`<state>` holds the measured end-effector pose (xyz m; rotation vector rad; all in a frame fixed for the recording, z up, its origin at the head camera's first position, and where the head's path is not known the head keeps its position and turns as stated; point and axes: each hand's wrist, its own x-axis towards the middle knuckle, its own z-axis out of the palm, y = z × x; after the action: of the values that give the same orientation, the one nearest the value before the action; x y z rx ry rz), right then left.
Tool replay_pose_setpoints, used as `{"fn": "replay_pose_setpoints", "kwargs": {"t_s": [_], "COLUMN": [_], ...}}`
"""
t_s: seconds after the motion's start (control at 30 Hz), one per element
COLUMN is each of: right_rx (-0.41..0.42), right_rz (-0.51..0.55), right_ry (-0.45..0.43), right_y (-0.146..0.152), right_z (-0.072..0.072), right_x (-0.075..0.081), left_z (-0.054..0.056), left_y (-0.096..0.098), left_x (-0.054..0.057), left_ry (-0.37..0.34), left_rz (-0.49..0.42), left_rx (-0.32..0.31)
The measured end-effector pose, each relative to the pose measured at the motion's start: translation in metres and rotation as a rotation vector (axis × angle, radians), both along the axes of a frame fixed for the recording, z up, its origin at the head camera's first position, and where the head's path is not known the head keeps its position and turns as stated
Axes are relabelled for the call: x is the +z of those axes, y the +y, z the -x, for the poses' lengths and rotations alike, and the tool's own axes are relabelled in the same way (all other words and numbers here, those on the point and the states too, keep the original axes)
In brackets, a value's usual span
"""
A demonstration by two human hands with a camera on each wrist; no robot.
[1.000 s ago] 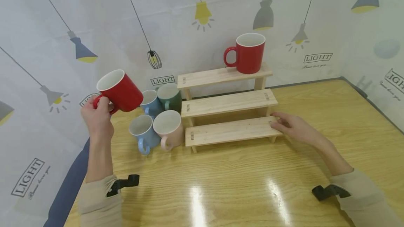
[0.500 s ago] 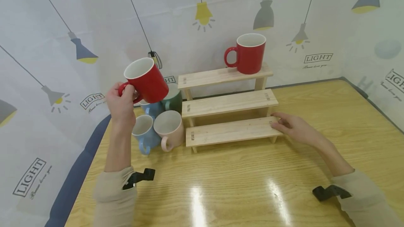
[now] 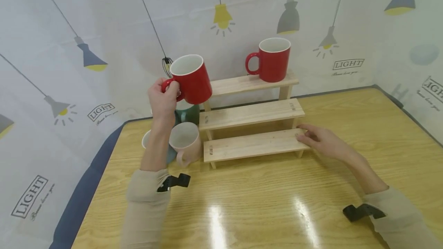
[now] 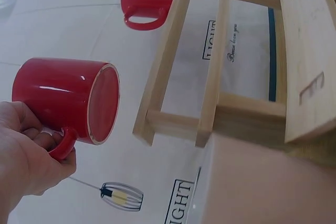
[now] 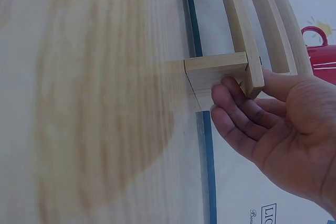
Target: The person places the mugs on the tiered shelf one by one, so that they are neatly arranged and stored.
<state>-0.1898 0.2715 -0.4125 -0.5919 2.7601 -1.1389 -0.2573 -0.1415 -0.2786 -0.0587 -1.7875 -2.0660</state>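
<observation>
My left hand [image 3: 162, 101] grips a red mug [image 3: 195, 83] by its handle. The mug is raised, slightly tilted, and overlaps the left end of the top tier in the head view; its base [image 4: 104, 103] shows in the left wrist view. A three-tier wooden stand [image 3: 252, 145] is on the table. Another red mug [image 3: 274, 62] stands upright on the right part of its top tier, handle to the left. My right hand [image 3: 322, 141] holds the right end of the lowest board, thumb above and fingers [image 5: 244, 124] curled beneath it.
Left of the stand are a pink mug [image 3: 185, 145], a green mug [image 3: 188, 112] and a blue mug [image 3: 147, 139] mostly hidden by my left forearm. The wooden table [image 3: 259, 203] ends at a wall sheet [image 3: 114, 30] printed with lamps.
My left hand has carried the red mug rightwards and a little up, from beyond the grouped mugs to the stand's top left. My right hand stays on the stand.
</observation>
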Motion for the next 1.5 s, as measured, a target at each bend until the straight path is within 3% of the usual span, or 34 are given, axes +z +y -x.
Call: {"fn": "replay_pose_setpoints", "kwargs": {"t_s": [0.17, 0.33, 0.57, 0.93, 1.23, 1.5], "right_rx": [-0.009, -0.008, -0.001, -0.008, -0.017, -0.017], "right_rz": [-0.009, -0.014, -0.005, -0.022, -0.014, -0.024], "right_ry": [-0.001, -0.004, -0.003, 0.015, 0.004, 0.01], "right_y": [0.001, 0.001, 0.0, 0.001, 0.0, 0.0], "right_z": [-0.001, -0.002, -0.002, -0.002, -0.001, 0.0], "right_x": [0.0, 0.0, 0.0, -0.002, -0.002, -0.002], "left_z": [0.011, 0.02, 0.032, 0.053, 0.066, 0.073], "left_y": [0.016, 0.029, 0.039, 0.042, 0.04, 0.042], "left_x": [-0.003, -0.007, -0.014, -0.021, -0.02, -0.018], "left_ry": [-0.044, -0.039, -0.04, -0.059, -0.03, -0.027], "left_rz": [0.04, 0.071, 0.084, 0.104, 0.148, 0.192], "left_rx": [-0.045, -0.081, -0.089, -0.124, -0.192, -0.205]}}
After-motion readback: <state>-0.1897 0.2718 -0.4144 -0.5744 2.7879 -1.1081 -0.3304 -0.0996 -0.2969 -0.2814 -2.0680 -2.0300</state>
